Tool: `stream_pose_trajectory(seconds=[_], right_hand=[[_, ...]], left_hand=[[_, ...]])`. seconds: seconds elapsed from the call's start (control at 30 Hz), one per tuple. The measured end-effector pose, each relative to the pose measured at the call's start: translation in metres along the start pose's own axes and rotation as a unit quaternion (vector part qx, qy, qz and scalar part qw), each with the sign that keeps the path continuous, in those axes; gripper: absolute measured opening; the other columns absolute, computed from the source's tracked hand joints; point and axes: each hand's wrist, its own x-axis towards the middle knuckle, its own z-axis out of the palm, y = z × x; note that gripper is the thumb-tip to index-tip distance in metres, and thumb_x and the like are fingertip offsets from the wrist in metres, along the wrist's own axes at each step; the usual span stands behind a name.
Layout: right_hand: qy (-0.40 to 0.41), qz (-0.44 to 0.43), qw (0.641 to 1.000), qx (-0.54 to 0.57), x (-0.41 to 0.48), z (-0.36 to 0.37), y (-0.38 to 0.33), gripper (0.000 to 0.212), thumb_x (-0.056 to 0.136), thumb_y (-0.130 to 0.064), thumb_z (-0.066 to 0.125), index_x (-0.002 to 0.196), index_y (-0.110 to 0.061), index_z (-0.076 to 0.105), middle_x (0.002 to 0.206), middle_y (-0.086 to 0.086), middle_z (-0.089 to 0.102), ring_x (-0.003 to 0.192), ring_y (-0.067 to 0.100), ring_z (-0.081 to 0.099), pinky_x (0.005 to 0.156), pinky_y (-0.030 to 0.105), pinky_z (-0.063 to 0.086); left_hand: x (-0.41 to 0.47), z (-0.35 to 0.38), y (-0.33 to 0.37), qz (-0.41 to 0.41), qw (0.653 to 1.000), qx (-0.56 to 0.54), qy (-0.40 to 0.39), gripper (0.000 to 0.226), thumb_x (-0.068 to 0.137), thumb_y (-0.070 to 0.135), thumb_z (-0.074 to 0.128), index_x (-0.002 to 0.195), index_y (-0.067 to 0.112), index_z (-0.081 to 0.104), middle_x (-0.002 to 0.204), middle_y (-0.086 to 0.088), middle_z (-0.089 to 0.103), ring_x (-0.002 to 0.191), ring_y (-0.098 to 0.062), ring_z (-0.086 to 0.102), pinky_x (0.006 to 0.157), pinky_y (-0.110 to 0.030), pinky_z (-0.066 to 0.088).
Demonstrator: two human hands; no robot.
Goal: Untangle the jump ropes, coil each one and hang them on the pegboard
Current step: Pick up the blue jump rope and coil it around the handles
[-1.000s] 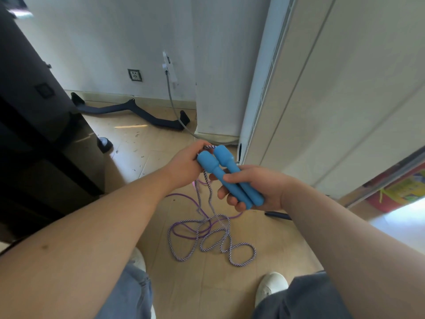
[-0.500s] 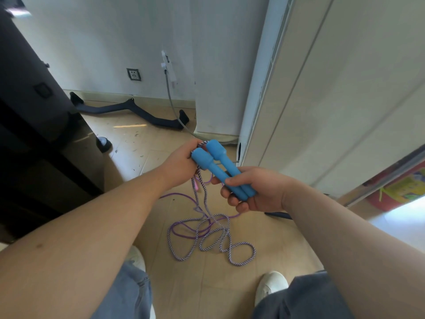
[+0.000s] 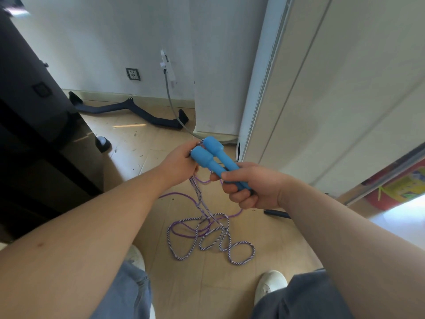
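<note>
My right hand (image 3: 250, 187) grips two blue jump-rope handles (image 3: 213, 158) side by side, their thick ends pointing up and left. My left hand (image 3: 181, 163) pinches the braided purple-and-white rope (image 3: 200, 240) right at the handle ends. That rope hangs from my hands and lies in loose loops on the wooden floor. A plain purple rope (image 3: 181, 196) runs through those loops, tangled with the braided one. A dark handle (image 3: 277, 213) lies on the floor below my right wrist. No pegboard is in view.
A black curved bar (image 3: 128, 110) lies along the far wall. Dark furniture (image 3: 34, 125) fills the left side, and a white cabinet (image 3: 322, 88) stands on the right. A grey cable (image 3: 171, 104) drops from a wall socket. My white shoes (image 3: 269, 283) stand near the loops.
Both hands have lifted the blue handles slightly up and left. The braided rope below them has pulled a little straighter; the loops on the floor have hardly moved.
</note>
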Motion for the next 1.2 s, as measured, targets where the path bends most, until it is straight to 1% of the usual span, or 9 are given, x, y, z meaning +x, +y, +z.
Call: stream_pose_trajectory(seconds=[0.13, 0.27, 0.33, 0.4, 0.53, 0.73, 0.87, 1.1, 1.2], right_hand=[[0.025, -0.045, 0.999, -0.009, 0.003, 0.011, -0.004, 0.014, 0.103, -0.013, 0.048, 0.110, -0.013, 0.059, 0.066, -0.001, 0.041, 0.049, 0.007, 0.023, 0.039, 0.016, 0.017], [0.159, -0.091, 0.972, -0.148, 0.016, 0.015, -0.004, 0.004, 0.099, -0.013, 0.051, 0.101, -0.011, 0.054, 0.067, 0.002, 0.043, 0.047, 0.012, 0.031, 0.041, 0.020, 0.025], [0.248, -0.098, 0.889, -0.371, 0.021, 0.015, -0.002, 0.008, 0.096, -0.016, 0.051, 0.089, -0.014, 0.050, 0.067, 0.000, 0.047, 0.054, 0.019, 0.044, 0.047, 0.024, 0.032], [0.281, -0.088, 0.780, -0.553, 0.025, 0.015, 0.002, 0.009, 0.096, -0.020, 0.049, 0.088, -0.016, 0.046, 0.072, -0.002, 0.050, 0.066, 0.023, 0.051, 0.054, 0.030, 0.036], [0.283, -0.042, 0.685, -0.670, 0.028, 0.015, 0.012, 0.011, 0.093, -0.014, 0.048, 0.103, -0.016, 0.053, 0.081, 0.000, 0.050, 0.078, 0.026, 0.054, 0.066, 0.033, 0.041], [0.268, 0.000, 0.645, -0.716, 0.024, 0.008, 0.016, 0.012, 0.091, -0.013, 0.051, 0.100, -0.021, 0.048, 0.079, 0.000, 0.046, 0.075, 0.025, 0.050, 0.066, 0.033, 0.043], [0.163, 0.025, 0.634, -0.756, 0.017, 0.010, 0.027, 0.013, 0.093, -0.020, 0.054, 0.105, -0.021, 0.057, 0.090, 0.001, 0.056, 0.082, 0.027, 0.058, 0.074, 0.036, 0.052], [0.116, -0.140, 0.633, -0.753, 0.011, 0.027, 0.021, 0.015, 0.095, -0.028, 0.053, 0.109, -0.025, 0.058, 0.081, -0.006, 0.052, 0.074, 0.021, 0.050, 0.067, 0.031, 0.041], [0.144, -0.194, 0.662, -0.710, 0.006, 0.028, 0.016, 0.018, 0.095, -0.030, 0.056, 0.111, -0.025, 0.060, 0.079, -0.008, 0.052, 0.073, 0.018, 0.050, 0.068, 0.030, 0.043]], left_hand=[[0.001, 0.014, 0.008, -0.129, 0.991, 0.016, -0.040, 0.018, 0.100, 0.007, 0.045, 0.084, 0.014, 0.049, 0.072, -0.003, 0.055, 0.056, -0.011, 0.056, 0.058, -0.021, 0.047], [-0.014, 0.039, 0.018, -0.105, 0.957, 0.245, -0.118, 0.020, 0.101, 0.018, 0.047, 0.109, 0.002, 0.057, 0.116, -0.012, 0.065, 0.091, -0.021, 0.059, 0.076, -0.028, 0.047], [-0.012, 0.043, 0.019, -0.103, 0.950, 0.281, -0.094, 0.033, 0.103, 0.023, 0.038, 0.119, 0.000, 0.057, 0.120, -0.017, 0.063, 0.089, -0.025, 0.059, 0.067, -0.028, 0.042], [-0.012, 0.045, 0.020, -0.083, 0.927, 0.344, -0.126, 0.036, 0.105, 0.024, 0.033, 0.121, 0.002, 0.056, 0.115, -0.019, 0.062, 0.100, -0.031, 0.059, 0.075, -0.033, 0.042], [-0.020, 0.045, 0.023, -0.025, 0.900, 0.385, -0.205, 0.037, 0.104, 0.025, 0.031, 0.102, 0.006, 0.062, 0.078, -0.008, 0.057, 0.077, -0.024, 0.054, 0.069, -0.033, 0.041], [-0.016, 0.008, 0.032, 0.105, 0.886, 0.400, -0.209, 0.030, 0.098, 0.044, 0.047, 0.087, 0.024, 0.065, 0.076, 0.004, 0.064, 0.072, -0.014, 0.060, 0.068, -0.035, 0.050], [-0.018, -0.010, 0.045, 0.163, 0.887, 0.393, -0.177, 0.043, 0.091, 0.060, 0.054, 0.060, 0.030, 0.050, 0.058, 0.006, 0.051, 0.054, -0.007, 0.047, 0.054, -0.029, 0.037], [-0.014, -0.024, 0.020, 0.085, 0.949, 0.275, -0.128, 0.054, 0.094, 0.056, 0.051, 0.059, 0.015, 0.055, 0.053, 0.002, 0.042, 0.047, -0.009, 0.035, 0.052, -0.027, 0.032], [-0.011, -0.021, 0.012, 0.021, 0.976, 0.181, -0.122, 0.047, 0.096, 0.048, 0.054, 0.062, 0.016, 0.059, 0.053, 0.005, 0.051, 0.043, -0.003, 0.043, 0.048, -0.018, 0.040]])
